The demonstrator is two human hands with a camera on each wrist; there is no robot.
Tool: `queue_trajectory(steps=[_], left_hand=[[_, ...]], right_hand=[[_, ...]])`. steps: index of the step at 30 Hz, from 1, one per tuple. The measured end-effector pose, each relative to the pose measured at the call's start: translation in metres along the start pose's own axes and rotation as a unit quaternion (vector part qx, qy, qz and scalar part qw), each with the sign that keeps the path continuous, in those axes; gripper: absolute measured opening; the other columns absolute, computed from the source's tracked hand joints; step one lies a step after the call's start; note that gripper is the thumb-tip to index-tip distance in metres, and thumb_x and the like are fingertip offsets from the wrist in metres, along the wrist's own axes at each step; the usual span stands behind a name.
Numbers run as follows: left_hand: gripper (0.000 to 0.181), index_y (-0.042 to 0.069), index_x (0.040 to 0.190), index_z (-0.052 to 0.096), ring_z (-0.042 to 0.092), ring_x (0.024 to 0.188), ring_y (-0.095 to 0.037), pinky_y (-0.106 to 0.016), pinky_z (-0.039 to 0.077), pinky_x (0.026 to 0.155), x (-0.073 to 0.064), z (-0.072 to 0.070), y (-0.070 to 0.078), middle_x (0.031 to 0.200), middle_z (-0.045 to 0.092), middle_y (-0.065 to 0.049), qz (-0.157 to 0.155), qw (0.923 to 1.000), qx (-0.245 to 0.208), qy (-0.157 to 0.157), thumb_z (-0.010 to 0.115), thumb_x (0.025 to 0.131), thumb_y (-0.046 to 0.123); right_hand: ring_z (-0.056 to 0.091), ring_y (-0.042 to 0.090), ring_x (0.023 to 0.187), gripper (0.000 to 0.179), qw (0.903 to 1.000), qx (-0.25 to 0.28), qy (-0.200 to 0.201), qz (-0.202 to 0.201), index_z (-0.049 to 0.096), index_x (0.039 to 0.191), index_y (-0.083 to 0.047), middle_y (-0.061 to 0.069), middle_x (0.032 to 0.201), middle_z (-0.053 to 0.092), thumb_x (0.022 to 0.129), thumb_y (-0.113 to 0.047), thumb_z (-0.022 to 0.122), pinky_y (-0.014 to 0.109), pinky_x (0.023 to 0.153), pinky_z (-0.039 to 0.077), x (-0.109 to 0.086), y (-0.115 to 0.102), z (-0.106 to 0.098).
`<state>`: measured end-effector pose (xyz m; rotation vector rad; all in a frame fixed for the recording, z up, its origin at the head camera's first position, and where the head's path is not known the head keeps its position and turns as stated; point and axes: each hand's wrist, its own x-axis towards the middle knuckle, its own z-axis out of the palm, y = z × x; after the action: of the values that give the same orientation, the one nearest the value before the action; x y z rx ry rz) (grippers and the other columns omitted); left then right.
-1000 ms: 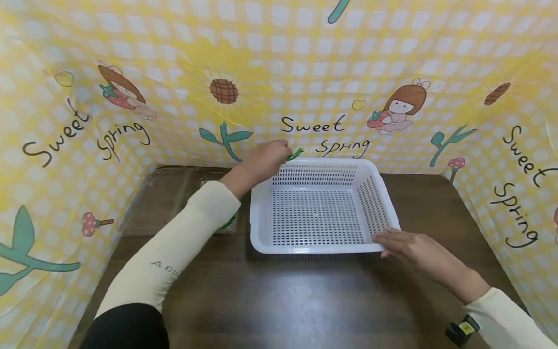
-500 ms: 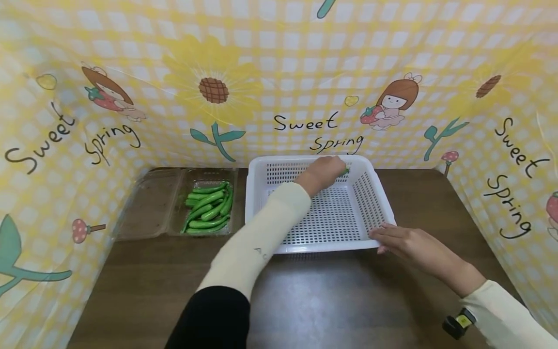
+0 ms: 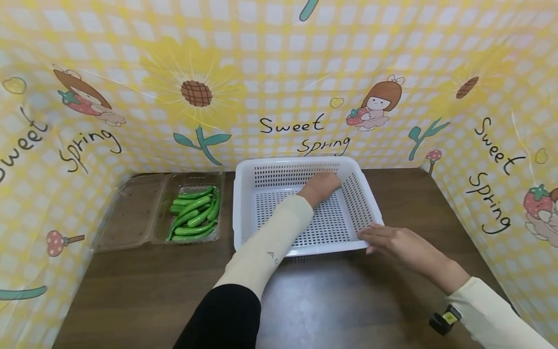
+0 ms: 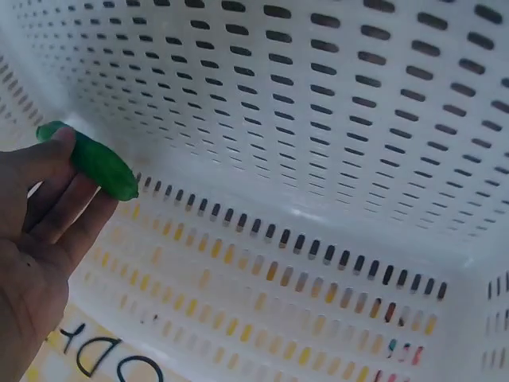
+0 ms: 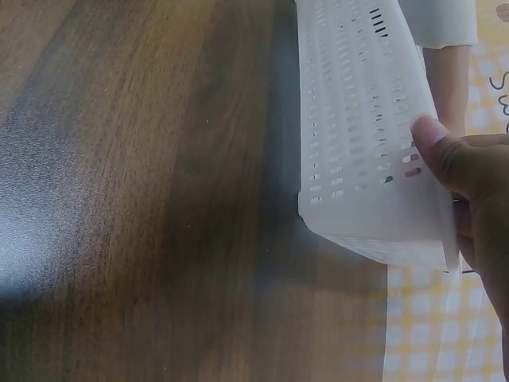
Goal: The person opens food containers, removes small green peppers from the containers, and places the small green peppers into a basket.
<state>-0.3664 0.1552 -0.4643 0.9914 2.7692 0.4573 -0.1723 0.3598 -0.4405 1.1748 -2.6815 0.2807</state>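
Observation:
My left hand [image 3: 321, 187] is down inside the white plastic basket [image 3: 301, 251], toward its far right corner. Between thumb and fingers it pinches a green chili pepper [image 4: 102, 165], seen whole in the left wrist view but mostly hidden by the hand in the head view. My right hand [image 3: 398, 245] grips the basket at its near right corner; the right wrist view has the thumb [image 5: 437, 143] on the outer wall and the fingers behind the rim. Several more green chili peppers [image 3: 196, 213] lie in a clear plastic box [image 3: 192, 179] left of the basket.
The box's clear lid [image 3: 128, 211] lies folded open to its left on the brown wooden table [image 3: 144, 291]. Yellow checked cloth [image 3: 279, 72] walls the table at the back and both sides. A black device [image 3: 444, 320] is strapped to the right wrist.
My left hand has carried the pepper rightward from above the basket's back left rim and down into the basket. The right hand keeps its hold on the corner.

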Motion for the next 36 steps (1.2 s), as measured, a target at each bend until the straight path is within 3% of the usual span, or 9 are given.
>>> queue_trajectory(steps=[6, 11, 16, 19, 25, 27, 30, 33, 36], left_hand=[[0.015, 0.017, 0.095, 0.067, 0.057, 0.087, -0.013, -0.027, 0.053, 0.089, -0.003, 0.002, -0.008, 0.100, 0.069, 0.003, 0.036, 0.9820, 0.185, -0.017, 0.056, 0.103, 0.012], [0.018, 0.017, 0.111, 0.073, 0.062, 0.098, -0.014, -0.028, 0.054, 0.096, -0.008, 0.000, -0.016, 0.113, 0.072, 0.000, 0.054, 0.9752, 0.214, -0.017, 0.059, 0.102, 0.011], [0.017, 0.017, 0.109, 0.073, 0.063, 0.100, -0.014, -0.028, 0.054, 0.096, -0.015, -0.005, -0.018, 0.113, 0.072, 0.000, 0.062, 0.9778, 0.200, -0.010, 0.058, 0.103, 0.013], [0.015, 0.017, 0.102, 0.073, 0.062, 0.095, -0.014, -0.027, 0.056, 0.090, -0.024, -0.023, -0.010, 0.110, 0.073, 0.001, 0.074, 0.9778, 0.196, 0.009, 0.060, 0.101, 0.011], [0.019, 0.015, 0.110, 0.075, 0.066, 0.094, -0.015, -0.024, 0.058, 0.080, -0.063, -0.090, 0.001, 0.112, 0.073, -0.003, 0.111, 0.9726, 0.198, 0.051, 0.064, 0.098, 0.006], [0.022, 0.012, 0.114, 0.074, 0.067, 0.097, -0.017, -0.025, 0.058, 0.083, -0.085, -0.109, -0.014, 0.114, 0.072, -0.005, 0.110, 0.9735, 0.185, 0.077, 0.062, 0.098, 0.004], [0.022, 0.005, 0.112, 0.074, 0.069, 0.098, -0.023, -0.031, 0.059, 0.084, -0.122, -0.128, -0.061, 0.110, 0.073, -0.010, 0.090, 0.9743, 0.162, 0.128, 0.057, 0.100, 0.000], [0.019, -0.002, 0.109, 0.072, 0.070, 0.094, -0.030, -0.039, 0.061, 0.081, -0.160, -0.136, -0.121, 0.106, 0.071, -0.017, 0.030, 0.9734, 0.162, 0.159, 0.054, 0.103, 0.001], [0.020, -0.006, 0.111, 0.069, 0.069, 0.094, -0.035, -0.044, 0.060, 0.078, -0.192, -0.134, -0.174, 0.108, 0.068, -0.022, -0.046, 0.9809, 0.132, 0.135, 0.053, 0.105, 0.005]], right_hand=[[0.072, 0.032, 0.115, 0.037, 0.9999, 0.011, 0.003, 0.001, 0.074, 0.124, -0.011, 0.005, 0.124, 0.075, 0.088, -0.021, 0.078, 0.041, 0.090, 0.061, 0.007, -0.005, -0.001], [0.071, 0.032, 0.117, 0.038, 0.9999, 0.015, 0.001, 0.008, 0.074, 0.124, -0.013, 0.005, 0.126, 0.074, 0.088, -0.021, 0.078, 0.041, 0.091, 0.060, 0.011, -0.007, 0.000], [0.069, 0.033, 0.119, 0.040, 0.9996, 0.021, -0.004, 0.019, 0.073, 0.127, -0.014, 0.005, 0.128, 0.074, 0.088, -0.022, 0.079, 0.043, 0.093, 0.060, 0.008, -0.009, 0.001], [0.069, 0.033, 0.120, 0.041, 0.9995, 0.021, -0.007, 0.021, 0.073, 0.128, -0.015, 0.005, 0.129, 0.073, 0.087, -0.020, 0.079, 0.043, 0.093, 0.059, 0.006, -0.009, -0.003], [0.070, 0.032, 0.117, 0.043, 0.9995, -0.002, 0.010, 0.029, 0.075, 0.124, -0.017, 0.003, 0.126, 0.074, 0.082, -0.016, 0.083, 0.041, 0.091, 0.057, 0.000, -0.005, -0.017], [0.071, 0.032, 0.117, 0.043, 0.9995, -0.007, 0.014, 0.027, 0.075, 0.123, -0.017, 0.002, 0.125, 0.075, 0.081, -0.015, 0.083, 0.040, 0.090, 0.057, 0.000, -0.005, -0.017], [0.070, 0.034, 0.117, 0.042, 0.9996, -0.006, 0.017, 0.023, 0.076, 0.122, -0.016, 0.001, 0.124, 0.075, 0.081, -0.013, 0.083, 0.041, 0.090, 0.057, 0.002, -0.006, -0.013], [0.070, 0.034, 0.118, 0.041, 0.9995, -0.004, 0.016, 0.026, 0.076, 0.121, -0.015, 0.001, 0.125, 0.075, 0.081, -0.014, 0.083, 0.041, 0.090, 0.058, 0.002, -0.009, -0.006], [0.070, 0.033, 0.118, 0.041, 0.9993, -0.004, 0.017, 0.032, 0.076, 0.121, -0.015, 0.000, 0.125, 0.075, 0.080, -0.015, 0.083, 0.041, 0.088, 0.058, -0.001, -0.013, -0.002]])
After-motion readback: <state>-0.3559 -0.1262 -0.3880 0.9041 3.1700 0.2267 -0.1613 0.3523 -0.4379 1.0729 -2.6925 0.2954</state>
